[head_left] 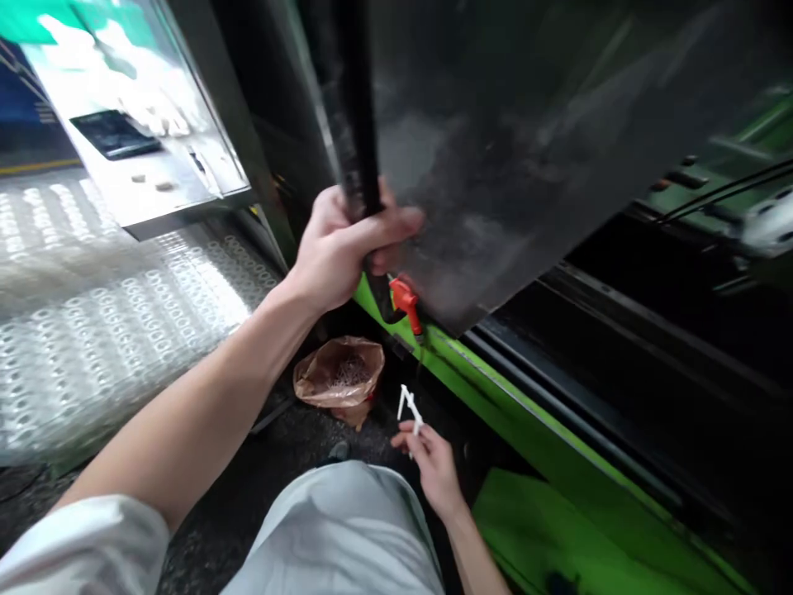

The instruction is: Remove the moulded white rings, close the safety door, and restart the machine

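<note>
My left hand [347, 240] is wrapped around the black handle [358, 107] along the edge of a dark, cloudy machine door panel [496, 165]. Lower down, near my body, my right hand [434, 463] pinches a thin white plastic piece [410, 403] with angled arms, which looks like a sprue. The piece points up and away from my fingers. Just below my left hand, a red air blow gun [405, 299] hangs at the green machine frame [458, 355].
On the floor ahead stands an open brown bag [338, 372] holding small bits. At left, trays of clear ring-like parts [124, 330] lie under a white table [167, 186] with white gloves and a dark tablet-like object. A dark machine opening [669, 314] lies at right.
</note>
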The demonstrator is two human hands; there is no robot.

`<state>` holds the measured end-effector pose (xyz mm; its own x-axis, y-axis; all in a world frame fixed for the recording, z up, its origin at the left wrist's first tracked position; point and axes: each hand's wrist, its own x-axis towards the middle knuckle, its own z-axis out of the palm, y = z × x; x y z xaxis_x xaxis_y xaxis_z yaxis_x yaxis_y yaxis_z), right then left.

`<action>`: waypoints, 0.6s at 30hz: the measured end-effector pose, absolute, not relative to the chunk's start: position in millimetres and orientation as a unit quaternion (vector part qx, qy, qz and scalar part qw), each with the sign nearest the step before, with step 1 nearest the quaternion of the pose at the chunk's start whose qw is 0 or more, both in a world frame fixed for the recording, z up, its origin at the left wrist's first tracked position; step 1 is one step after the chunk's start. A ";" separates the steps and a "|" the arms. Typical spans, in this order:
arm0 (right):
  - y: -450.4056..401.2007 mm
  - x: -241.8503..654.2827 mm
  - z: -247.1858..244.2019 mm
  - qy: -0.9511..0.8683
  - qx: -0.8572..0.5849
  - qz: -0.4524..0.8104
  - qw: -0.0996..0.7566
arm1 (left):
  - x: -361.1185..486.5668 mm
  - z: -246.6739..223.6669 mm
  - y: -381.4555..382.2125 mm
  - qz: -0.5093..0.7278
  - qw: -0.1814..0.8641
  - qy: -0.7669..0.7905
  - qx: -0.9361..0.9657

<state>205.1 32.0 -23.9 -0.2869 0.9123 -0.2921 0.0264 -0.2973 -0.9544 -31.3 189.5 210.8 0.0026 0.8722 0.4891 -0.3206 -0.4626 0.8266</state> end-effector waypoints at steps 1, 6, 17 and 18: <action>28.3 180.2 -38.3 -0.489 -0.475 0.653 0.329 | -32.5 211.8 189.0 0.647 0.454 0.256 0.557; 68.7 93.7 -102.2 -0.555 -0.476 0.634 0.252 | -29.1 219.8 184.0 0.641 0.438 0.308 0.550; -38.2 115.2 -226.8 -0.456 -0.650 0.609 -0.010 | -28.0 223.4 189.2 0.615 0.358 0.376 0.594; -63.4 127.0 -224.6 -0.440 -0.658 0.611 -0.012 | -28.0 221.1 190.9 0.617 0.355 0.371 0.596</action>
<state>127.0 -63.4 -224.6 -0.1331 0.5651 -0.8142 0.5941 -0.6120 -0.5220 -28.0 190.9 221.1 -0.0359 0.8809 0.4720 0.0043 -0.4721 0.8815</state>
